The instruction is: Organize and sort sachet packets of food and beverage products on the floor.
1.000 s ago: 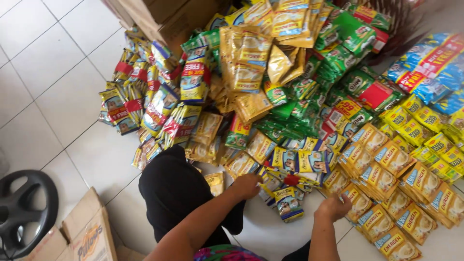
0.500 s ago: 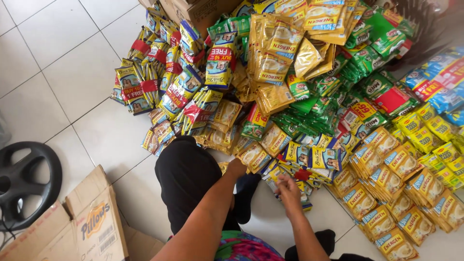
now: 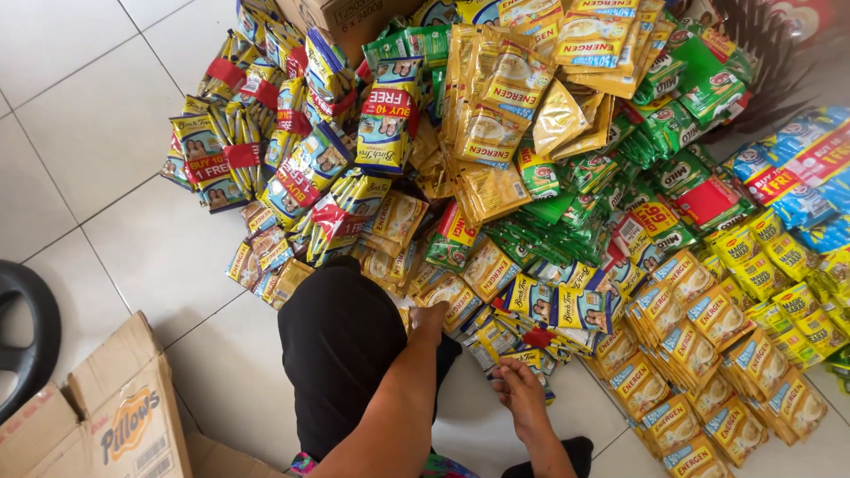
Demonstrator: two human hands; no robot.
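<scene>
Right hand (image 3: 521, 396) reaches forward from six o'clock, palm down, fingers curled and pinching a yellow sachet strip (image 3: 522, 358) at the pile's (image 3: 567, 221) near edge. Left hand (image 3: 428, 320), forearm stretched toward twelve o'clock, rests knuckles-up against sachets just beside a black-clad knee (image 3: 341, 345); its grip cannot be told.

Bright even daylight, soft shadows, glare on foil sachets (image 3: 496, 97), sharp focus
</scene>
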